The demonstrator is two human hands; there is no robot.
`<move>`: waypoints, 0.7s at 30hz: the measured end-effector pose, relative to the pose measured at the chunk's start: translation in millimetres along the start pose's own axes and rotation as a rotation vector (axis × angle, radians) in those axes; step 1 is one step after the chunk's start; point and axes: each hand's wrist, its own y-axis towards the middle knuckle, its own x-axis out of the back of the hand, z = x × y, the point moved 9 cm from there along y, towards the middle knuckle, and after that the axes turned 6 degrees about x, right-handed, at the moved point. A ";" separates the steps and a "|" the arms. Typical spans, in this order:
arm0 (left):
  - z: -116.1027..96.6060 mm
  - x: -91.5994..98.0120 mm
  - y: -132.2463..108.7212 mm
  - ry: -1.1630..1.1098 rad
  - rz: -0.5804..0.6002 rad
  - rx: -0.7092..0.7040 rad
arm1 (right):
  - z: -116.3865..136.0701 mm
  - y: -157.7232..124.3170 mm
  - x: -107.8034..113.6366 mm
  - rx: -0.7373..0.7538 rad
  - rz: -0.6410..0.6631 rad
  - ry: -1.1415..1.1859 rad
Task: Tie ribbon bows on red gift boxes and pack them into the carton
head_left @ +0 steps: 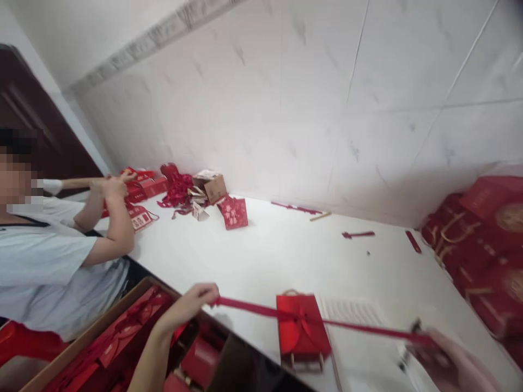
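Observation:
A small red gift bag (301,326) lies flat near the front edge of the white table (286,250), tied with a red ribbon (253,309) whose ends stretch out both ways. My left hand (192,305) pinches the ribbon's left end, pulled taut. My right hand (445,356), blurred at the lower right, is closed on the ribbon's right end together with a dark object I cannot make out.
Another person (53,256) sits at the left, working on red bags (141,190). A small cardboard box (212,187) and red scraps lie by the wall. Stacked red bags (486,250) fill the right side. An open carton (118,337) of red bags sits below my left arm.

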 end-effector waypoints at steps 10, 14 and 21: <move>-105.1 -42.6 22.3 -0.778 0.163 -0.331 | 121.3 -42.4 -100.5 0.322 0.413 0.056; -118.3 -48.6 26.0 -0.824 0.201 -0.354 | 127.2 -44.1 -92.3 0.353 0.425 0.041; -94.4 -41.3 33.9 -0.975 0.090 -0.225 | 119.2 -57.0 -82.9 0.348 0.455 0.033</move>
